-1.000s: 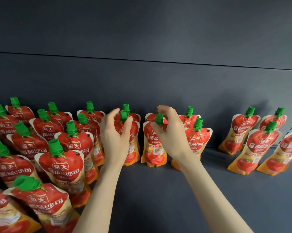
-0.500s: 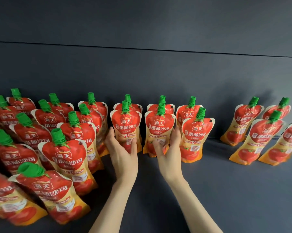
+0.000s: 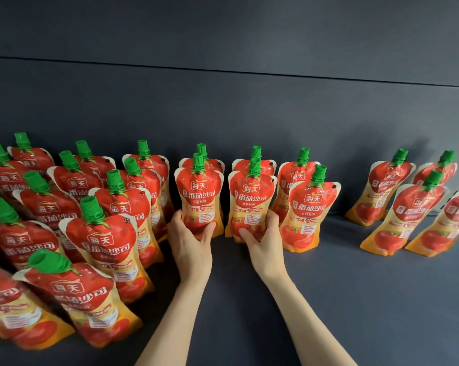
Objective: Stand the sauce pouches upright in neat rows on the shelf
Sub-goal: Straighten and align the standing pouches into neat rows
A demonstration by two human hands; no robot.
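Step in hand: squaring up a pair in the second row from the back panel (image 3: pixel 223 107).

The left hand (image 3: pixel 189 242) is clasped round the foot of the left pouch (image 3: pixel 199 192), and the right hand (image 3: pixel 264 241) is clasped round the foot of the right pouch (image 3: pixel 250 202). The hands are apart, one pouch each, with a narrow gap between the two. Both pouches stand on the shelf (image 3: pixel 328 299) with caps up and labels out. Each sits directly before a back-row pouch of which only the cap and shoulders show.

Condition of the rest:
- The third pouch (image 3: pixel 311 212), just right of the pair, stands unheld. It looks set a little further forward than the pair.
- The right group (image 3: pixel 408 212) stands well apart across a bare stretch of shelf, and its pouches lean noticeably.
- The left block (image 3: pixel 109 239) runs several rows deep. Its front pouches seem to tilt (the wide lens may exaggerate this).

Judgement: the pair looks near its final place, so this step is close to done. The next move calls for a slow release — the pouches look soft and narrow at the base, so a quick let-go could tip one into its neighbours. After that, I would expect the third pouch to want aligning, and the right group to want standing straight and closing up — the row is not yet continuous.
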